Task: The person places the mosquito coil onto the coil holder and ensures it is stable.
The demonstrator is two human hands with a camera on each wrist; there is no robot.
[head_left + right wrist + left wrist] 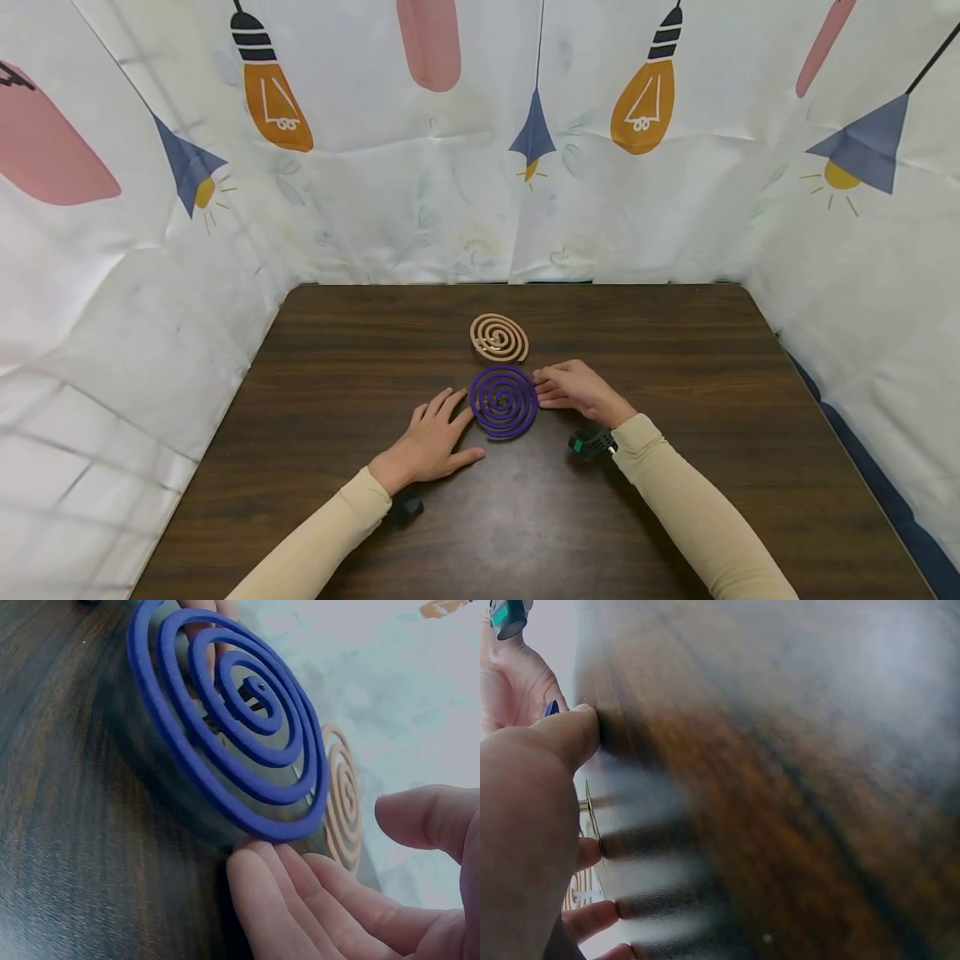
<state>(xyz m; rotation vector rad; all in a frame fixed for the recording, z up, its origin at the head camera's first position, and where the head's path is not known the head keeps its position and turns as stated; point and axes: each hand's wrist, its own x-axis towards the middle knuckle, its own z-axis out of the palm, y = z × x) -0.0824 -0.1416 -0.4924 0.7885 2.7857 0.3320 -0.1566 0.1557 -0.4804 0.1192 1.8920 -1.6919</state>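
Note:
A dark blue-purple mosquito coil (503, 402) sits flat, raised over the table, with a small metal stand (214, 724) showing under its centre. My left hand (431, 442) rests on the table at the coil's left side, fingers spread and fingertips right at its rim. On the other side my right hand (581, 388) reaches to the rim. In the right wrist view its fingers (259, 892) lie extended against the lower edge of the coil, and the thumb stands apart. Just behind is a tan mosquito coil (499, 337), also raised, out of both hands' hold.
Both coils are on a dark wood-grain table (360, 350). White cloth printed with lamps and bulbs (450, 183) hangs around its back and sides. A wrist camera (592, 443) is strapped under the right wrist, another (407, 507) under the left.

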